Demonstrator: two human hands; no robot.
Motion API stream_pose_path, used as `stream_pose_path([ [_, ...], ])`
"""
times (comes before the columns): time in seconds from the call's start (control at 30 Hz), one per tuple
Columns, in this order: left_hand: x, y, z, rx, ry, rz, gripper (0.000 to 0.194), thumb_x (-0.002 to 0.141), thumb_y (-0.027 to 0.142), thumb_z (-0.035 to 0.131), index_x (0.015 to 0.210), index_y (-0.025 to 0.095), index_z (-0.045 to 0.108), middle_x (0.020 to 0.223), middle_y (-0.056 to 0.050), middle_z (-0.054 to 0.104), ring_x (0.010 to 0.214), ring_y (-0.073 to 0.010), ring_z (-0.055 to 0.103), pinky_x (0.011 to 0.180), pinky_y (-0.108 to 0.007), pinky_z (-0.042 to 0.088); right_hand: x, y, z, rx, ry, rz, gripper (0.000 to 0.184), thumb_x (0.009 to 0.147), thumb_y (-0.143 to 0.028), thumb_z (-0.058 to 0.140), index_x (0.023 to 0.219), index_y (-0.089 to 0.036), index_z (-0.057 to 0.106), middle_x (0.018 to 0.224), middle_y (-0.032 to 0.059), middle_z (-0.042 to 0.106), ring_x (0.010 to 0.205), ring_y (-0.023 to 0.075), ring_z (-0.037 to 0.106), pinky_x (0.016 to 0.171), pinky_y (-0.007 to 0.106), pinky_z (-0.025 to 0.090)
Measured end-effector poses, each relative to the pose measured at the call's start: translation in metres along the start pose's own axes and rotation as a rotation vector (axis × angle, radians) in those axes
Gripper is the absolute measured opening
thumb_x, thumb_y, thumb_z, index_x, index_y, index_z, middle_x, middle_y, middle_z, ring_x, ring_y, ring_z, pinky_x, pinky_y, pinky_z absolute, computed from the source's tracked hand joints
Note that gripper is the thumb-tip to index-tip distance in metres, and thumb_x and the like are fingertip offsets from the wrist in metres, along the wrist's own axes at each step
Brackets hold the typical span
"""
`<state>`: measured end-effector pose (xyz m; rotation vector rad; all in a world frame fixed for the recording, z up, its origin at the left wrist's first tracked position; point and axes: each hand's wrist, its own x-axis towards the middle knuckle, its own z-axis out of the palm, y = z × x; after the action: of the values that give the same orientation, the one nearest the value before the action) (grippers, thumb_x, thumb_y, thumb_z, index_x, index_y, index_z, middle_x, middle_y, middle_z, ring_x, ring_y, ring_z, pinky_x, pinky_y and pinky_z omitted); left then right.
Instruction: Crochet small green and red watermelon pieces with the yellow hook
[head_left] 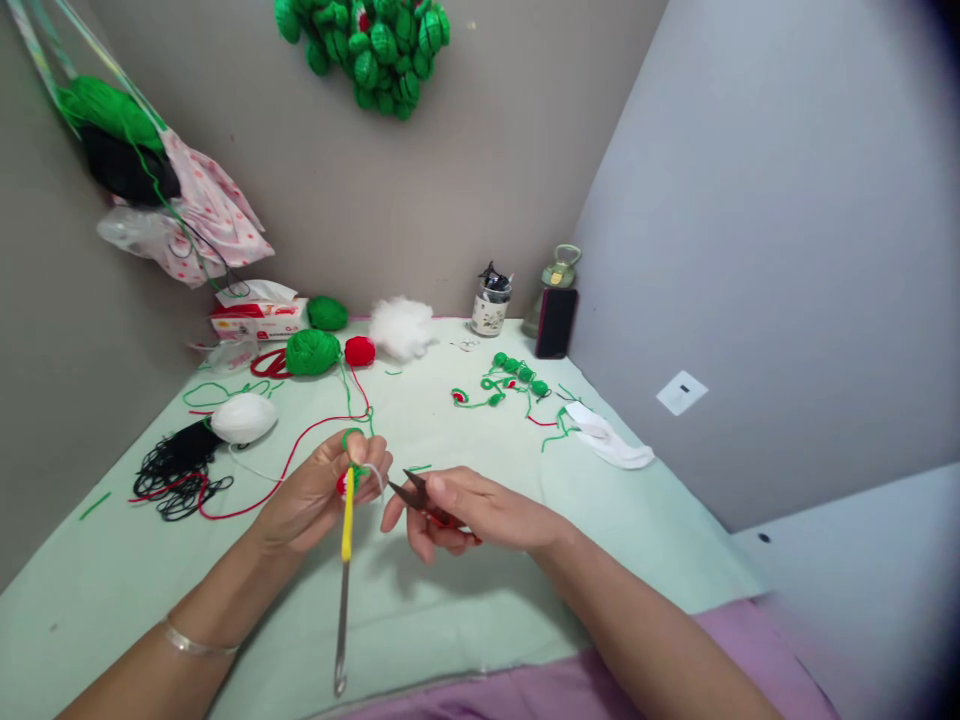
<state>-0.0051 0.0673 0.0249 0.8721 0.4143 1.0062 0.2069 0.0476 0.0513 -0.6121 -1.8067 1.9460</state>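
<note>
My left hand (330,485) is closed on a small red, white and green crochet piece (344,484). A crochet hook (346,560) with a yellow grip is in the same hand, its metal end pointing down towards me. A white yarn tail (379,478) curls out from the piece on the right. My right hand (465,510) grips small dark scissors (421,498), their blades parted and pointing left beside the white tail. Red yarn (300,437) and green yarn run from the left hand's side back to the balls. Part of the crochet piece is hidden by my fingers.
Green (313,352), red (360,351) and white yarn balls (244,417) and a black yarn bundle (180,465) lie left. White stuffing (403,328) sits behind. Green crocheted pieces (525,373), a white cloth strip (611,437), a phone (556,323) and a pen cup (491,308) are right.
</note>
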Motion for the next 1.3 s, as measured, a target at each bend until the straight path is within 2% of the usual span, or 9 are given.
stream_pose_path([
  [0.07,0.001,-0.005,0.001,0.006,-0.002,-0.005,0.030,0.071,0.041,0.081,0.061,0.020,0.061,0.057,0.003,0.035,0.055,-0.0114,0.038,0.050,-0.022,0.035,0.000,0.001,0.003,0.010,0.005,-0.026,0.059,0.098,-0.058,0.028,0.097,-0.015,0.068,0.069,-0.0001,0.057,0.050,0.0071,0.030,0.046,0.022,0.029],
  [0.13,0.003,-0.009,0.003,0.013,-0.003,-0.020,0.029,0.071,0.041,0.081,0.061,0.021,0.062,0.057,0.003,0.037,0.056,-0.0123,0.039,0.049,-0.022,0.034,0.000,0.004,0.005,0.025,0.000,-0.041,0.056,0.100,-0.055,0.029,0.102,-0.016,0.069,0.069,-0.0003,0.057,0.052,0.0074,0.030,0.048,0.022,0.028],
  [0.23,0.004,-0.012,0.006,0.031,-0.007,-0.039,0.029,0.071,0.043,0.080,0.061,0.021,0.062,0.060,0.003,0.040,0.053,-0.0115,0.041,0.049,-0.023,0.035,-0.001,0.007,0.006,0.052,0.021,-0.045,0.051,0.099,-0.053,0.033,0.108,-0.017,0.067,0.070,-0.0006,0.056,0.053,0.0076,0.033,0.048,0.021,0.027],
  [0.4,0.004,-0.013,0.011,0.039,-0.030,-0.036,0.026,0.073,0.042,0.079,0.062,0.022,0.065,0.062,0.003,0.047,0.051,-0.0104,0.048,0.052,-0.024,0.039,-0.003,0.010,0.006,0.096,0.083,-0.056,0.049,0.099,-0.052,0.034,0.105,-0.016,0.067,0.069,-0.0010,0.055,0.053,0.0072,0.034,0.047,0.021,0.027],
  [0.67,0.005,-0.019,0.000,-0.012,-0.093,-0.065,0.019,0.074,0.033,0.079,0.065,0.021,0.067,0.068,0.004,0.052,0.056,-0.0110,0.057,0.050,-0.022,0.046,-0.005,0.011,0.007,0.036,0.155,-0.113,0.043,0.097,-0.050,0.044,0.103,-0.015,0.067,0.072,-0.0009,0.054,0.060,0.0075,0.037,0.056,0.022,0.032],
  [0.83,0.005,-0.020,0.000,-0.058,-0.109,-0.089,0.018,0.069,0.024,0.083,0.067,0.019,0.066,0.066,0.005,0.050,0.052,-0.0106,0.057,0.048,-0.021,0.046,-0.009,0.009,0.009,-0.020,0.167,-0.113,0.037,0.097,-0.045,0.047,0.104,-0.015,0.067,0.074,0.0000,0.055,0.068,0.0088,0.045,0.061,0.022,0.034],
  [1.03,0.006,-0.022,-0.004,-0.024,-0.081,-0.104,0.026,0.071,0.035,0.082,0.068,0.018,0.063,0.066,0.004,0.054,0.056,-0.0118,0.058,0.052,-0.023,0.049,-0.008,0.009,0.008,0.003,0.206,-0.106,0.037,0.095,-0.047,0.051,0.101,-0.014,0.067,0.071,-0.0008,0.053,0.068,0.0094,0.047,0.061,0.023,0.033],
  [1.3,0.007,-0.024,-0.010,0.021,-0.083,-0.096,0.028,0.071,0.034,0.082,0.075,0.018,0.059,0.067,0.004,0.053,0.059,-0.0099,0.054,0.052,-0.020,0.044,-0.010,0.008,0.011,-0.092,0.276,-0.119,0.031,0.095,-0.041,0.052,0.100,-0.014,0.067,0.070,-0.0024,0.050,0.065,0.0084,0.043,0.062,0.024,0.033],
])
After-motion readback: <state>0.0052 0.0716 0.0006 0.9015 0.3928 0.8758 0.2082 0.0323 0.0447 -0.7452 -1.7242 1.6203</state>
